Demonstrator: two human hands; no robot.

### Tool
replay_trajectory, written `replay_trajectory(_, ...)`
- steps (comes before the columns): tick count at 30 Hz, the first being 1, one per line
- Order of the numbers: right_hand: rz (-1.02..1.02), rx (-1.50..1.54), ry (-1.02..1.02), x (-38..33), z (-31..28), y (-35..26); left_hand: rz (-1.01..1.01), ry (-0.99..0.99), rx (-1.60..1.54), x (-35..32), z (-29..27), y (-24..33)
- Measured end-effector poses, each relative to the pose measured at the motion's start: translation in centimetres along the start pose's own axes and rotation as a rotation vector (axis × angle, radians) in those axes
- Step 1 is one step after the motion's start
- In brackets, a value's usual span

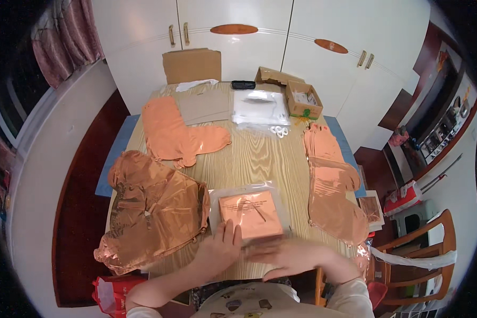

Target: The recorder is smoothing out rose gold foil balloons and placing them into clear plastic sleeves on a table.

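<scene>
In front of me on the wooden table lies a clear plastic bag (279, 204) with a folded square of copper-coloured foil (250, 214) inside it. The fingers of my left hand (221, 246) rest on the bag's lower left part, stretched out. Across its near edge reaches my right hand (283, 253), somewhat blurred, fingers extended and thumb apart. To the left are flat copper foil balloons, one a crumpled spread-out sheet (153, 212) and one boot-like shape (167, 130) beyond it. A stack of similar flat foil balloons (331, 185) lies along the right side.
At the table's far side are clear plastic bags (259, 107), white rings (279, 131), a small open carton (303, 100), a black case (243, 85) and cardboard (192, 65). A wooden chair (418, 254) stands at right, a red bag (114, 294) at lower left.
</scene>
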State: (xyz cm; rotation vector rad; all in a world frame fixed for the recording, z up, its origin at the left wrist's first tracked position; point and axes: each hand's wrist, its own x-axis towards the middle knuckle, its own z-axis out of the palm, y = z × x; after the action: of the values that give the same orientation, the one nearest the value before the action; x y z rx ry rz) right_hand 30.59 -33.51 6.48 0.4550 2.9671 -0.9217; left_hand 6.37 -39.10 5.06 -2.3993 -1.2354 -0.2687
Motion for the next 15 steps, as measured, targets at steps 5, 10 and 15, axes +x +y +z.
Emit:
replay_trajectory(5, 0.478, 0.117, 0.417, 3.7, -7.9, 10.4, -0.001, -0.001, -0.008, -1.9, 2.1, 1.1)
replay_trajectory(10, 0.560, -0.241, 0.644, 10.7, -9.0, 22.8, -0.040, -0.036, -0.104, -2.3, 2.4, 1.8)
replay_trajectory(15, 0.607, -0.343, 0.683, 18.2, -8.8, 23.2, -0.085, -0.244, -0.279, -1.1, 2.0, 0.7)
